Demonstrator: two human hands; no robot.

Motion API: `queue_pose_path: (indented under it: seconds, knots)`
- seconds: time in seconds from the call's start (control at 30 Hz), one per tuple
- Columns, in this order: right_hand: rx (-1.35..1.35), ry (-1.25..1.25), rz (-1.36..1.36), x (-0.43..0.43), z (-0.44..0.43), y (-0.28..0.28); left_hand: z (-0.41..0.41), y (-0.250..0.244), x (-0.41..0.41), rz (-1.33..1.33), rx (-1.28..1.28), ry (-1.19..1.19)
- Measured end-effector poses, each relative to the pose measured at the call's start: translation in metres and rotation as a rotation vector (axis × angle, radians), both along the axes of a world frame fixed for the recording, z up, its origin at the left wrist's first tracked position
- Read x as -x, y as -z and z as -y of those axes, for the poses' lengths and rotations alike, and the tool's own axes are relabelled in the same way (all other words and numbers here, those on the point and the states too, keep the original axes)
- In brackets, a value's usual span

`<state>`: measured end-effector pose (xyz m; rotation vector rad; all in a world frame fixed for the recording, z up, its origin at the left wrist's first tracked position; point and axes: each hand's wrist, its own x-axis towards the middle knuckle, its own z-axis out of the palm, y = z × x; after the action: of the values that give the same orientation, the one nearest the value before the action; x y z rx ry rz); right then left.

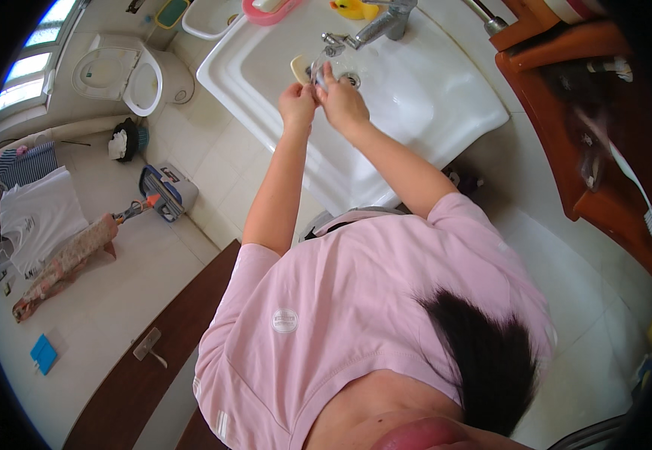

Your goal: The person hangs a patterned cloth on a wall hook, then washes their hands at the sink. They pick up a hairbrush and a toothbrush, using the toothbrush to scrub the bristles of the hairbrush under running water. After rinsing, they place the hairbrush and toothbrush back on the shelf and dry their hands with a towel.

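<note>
Both hands are together over the white washbasin [264, 67], under the chrome tap [379, 28]. Water runs from the tap's swivel outlet [334, 48] onto them. At the fingertips of my left hand [297, 107] is a small, rounded cream-coloured object [299, 68] with a dark spot, apparently gripped. My right hand [344, 104] has its index finger stretched towards the outlet. Between that finger and the thumb shows a pale grey object [321, 79], blurred by water. Whether the two objects are joined cannot be told. Beside my right hand is the drain [353, 80].
A yellow rubber duck [355, 9] and a pink soap dish [270, 12] sit on the basin's back rim. An orange-brown shelf unit [534, 112] with a white toothbrush [635, 183] stands right. Left are a toilet [146, 84], a mop bucket [171, 188] and a brown door [151, 337].
</note>
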<state>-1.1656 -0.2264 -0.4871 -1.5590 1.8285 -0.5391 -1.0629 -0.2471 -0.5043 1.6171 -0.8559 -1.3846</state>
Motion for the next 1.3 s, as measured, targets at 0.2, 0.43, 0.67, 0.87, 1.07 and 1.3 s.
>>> queue_pose_path:
  seconds: [0.2, 0.43, 0.67, 0.87, 1.07, 1.3]
  knots:
    - [0.001, 0.038, -0.023, 0.006, 0.011, 0.004, -0.002, -0.003, 0.01, -0.011, 0.02, -0.016]
    - [-0.007, -0.029, -0.017, -0.005, -0.003, -0.008, 0.001, -0.002, -0.003, 0.102, -0.047, 0.034]
    - [-0.007, -0.008, -0.049, 0.005, 0.004, -0.009, -0.002, -0.006, 0.006, -0.032, 0.015, 0.0]
    - [-0.004, 0.009, -0.062, 0.008, 0.004, -0.006, -0.006, -0.005, 0.0, -0.108, -0.024, 0.009]
    - [0.042, 0.18, -0.008, 0.026, 0.007, 0.019, -0.008, 0.004, -0.017, -0.256, -0.001, -0.03]
    - [0.163, 0.099, 0.168, 0.013, -0.009, 0.023, -0.009, -0.002, -0.009, -0.279, 0.027, -0.023]
